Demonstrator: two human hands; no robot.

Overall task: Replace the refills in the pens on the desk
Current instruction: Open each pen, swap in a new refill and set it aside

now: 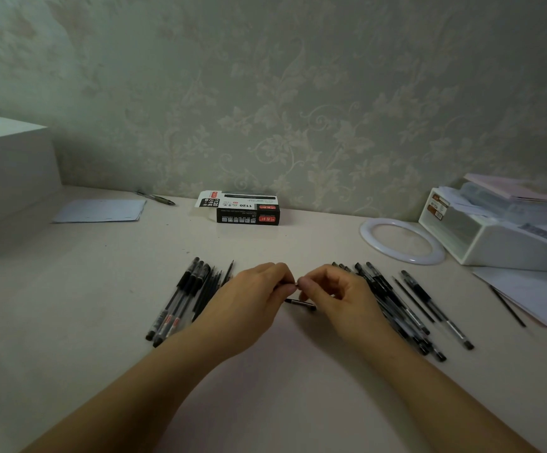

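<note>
My left hand [252, 299] and my right hand [337, 297] meet over the middle of the desk, fingertips pinching a thin dark pen part [290, 283] between them. A second short dark piece [299, 303] shows just below, between the hands; I cannot tell which hand holds it. Left of my hands lies a bundle of black gel pens and thin refills [183, 297]. On the right lies a larger heap of black pens [402, 308], partly hidden by my right hand. A black refill box [247, 210] stands open by the wall.
A white ring [402, 240] lies at right, beside a white organiser with papers [500, 230]. Loose sheets with a thin refill [507, 305] sit at the right edge. A paper pad [100, 210], a lone pen [156, 197] and a white box [7, 171] are at left.
</note>
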